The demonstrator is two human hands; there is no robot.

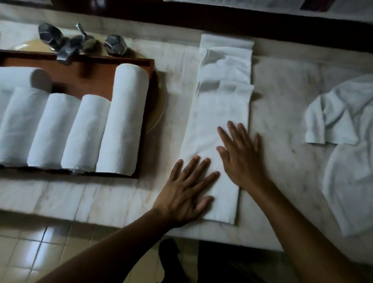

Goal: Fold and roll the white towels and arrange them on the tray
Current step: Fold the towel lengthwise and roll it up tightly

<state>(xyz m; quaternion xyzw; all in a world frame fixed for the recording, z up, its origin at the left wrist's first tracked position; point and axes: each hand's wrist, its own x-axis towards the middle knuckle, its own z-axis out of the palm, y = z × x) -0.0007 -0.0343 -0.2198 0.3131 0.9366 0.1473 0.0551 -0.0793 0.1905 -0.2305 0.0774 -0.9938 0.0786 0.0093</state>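
Folded towel strip [219, 112] mid-counter [281, 104], long axis near edge to far edge, left hand [185, 191] and right hand [240, 155] flat on its near half (fingers spread, gripping nothing), rolled towels [124, 118] on tray [78, 80], cut off left.

A pale marble worktop [281, 100] carries a long folded white towel [219, 112] laid flat near its middle, a heap of crumpled white towels [361, 145] well apart at the right end, and a brown wooden tray [73, 79] at the left (set partly over a sunken basin [158, 107], beside a metal tap [70, 45]).
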